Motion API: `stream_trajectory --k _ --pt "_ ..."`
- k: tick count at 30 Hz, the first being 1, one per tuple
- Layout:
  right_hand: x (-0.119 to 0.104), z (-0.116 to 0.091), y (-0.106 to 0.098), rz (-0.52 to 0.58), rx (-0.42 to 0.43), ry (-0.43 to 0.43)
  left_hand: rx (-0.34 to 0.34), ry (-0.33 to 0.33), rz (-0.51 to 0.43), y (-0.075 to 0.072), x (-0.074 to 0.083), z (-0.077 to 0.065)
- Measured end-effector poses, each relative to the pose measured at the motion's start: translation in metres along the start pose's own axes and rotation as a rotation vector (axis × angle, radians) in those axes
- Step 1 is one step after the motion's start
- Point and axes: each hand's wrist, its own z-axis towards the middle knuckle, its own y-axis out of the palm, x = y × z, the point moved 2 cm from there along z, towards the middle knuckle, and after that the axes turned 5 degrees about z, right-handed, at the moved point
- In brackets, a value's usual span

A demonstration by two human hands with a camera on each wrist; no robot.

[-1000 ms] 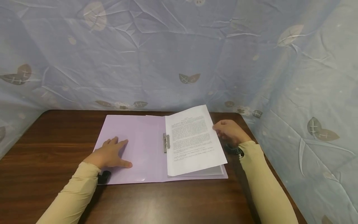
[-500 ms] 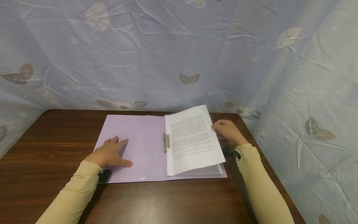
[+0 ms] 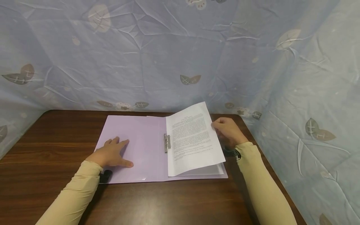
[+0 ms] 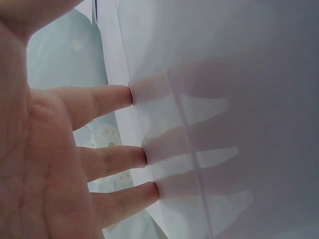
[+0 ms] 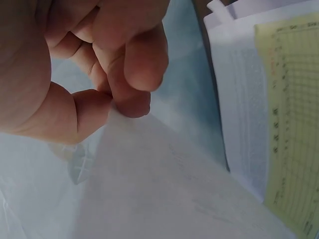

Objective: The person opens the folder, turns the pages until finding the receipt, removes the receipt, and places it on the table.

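Observation:
A light purple folder lies spread out on the table, with a metal clip near its fold. My left hand rests on the left cover with fingers apart, and in the left wrist view the fingertips touch its smooth surface. Between thumb and curled fingers, my right hand pinches the right edge of a printed sheet. That sheet is raised and bowed on its right side, its left edge by the clip. In the right wrist view, a yellow sheet with a printed grid shows beneath.
The dark wooden table extends in front of the folder and to its left. A patterned pale blue cloth hangs behind the table and along its right side. Each wrist wears a dark strapped device.
My right hand has moved slightly left and up with the sheet's edge, and the sheet bows more. The left hand stays in place on the cover.

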Motion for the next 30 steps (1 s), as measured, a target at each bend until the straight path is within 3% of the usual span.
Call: stream_trajectory --k 10,20,30 --pt "-0.033 0.000 0.009 -0.014 -0.041 -0.064 -0.001 -0.005 -0.001 0.000 0.000 0.000" --pt "-0.057 0.002 0.027 0.084 -0.076 -0.066 0.002 -0.013 -0.013 0.000 0.001 0.000" --pt "-0.083 -0.005 0.044 0.076 -0.098 -0.048 0.006 -0.016 -0.001 0.001 0.002 -0.002"
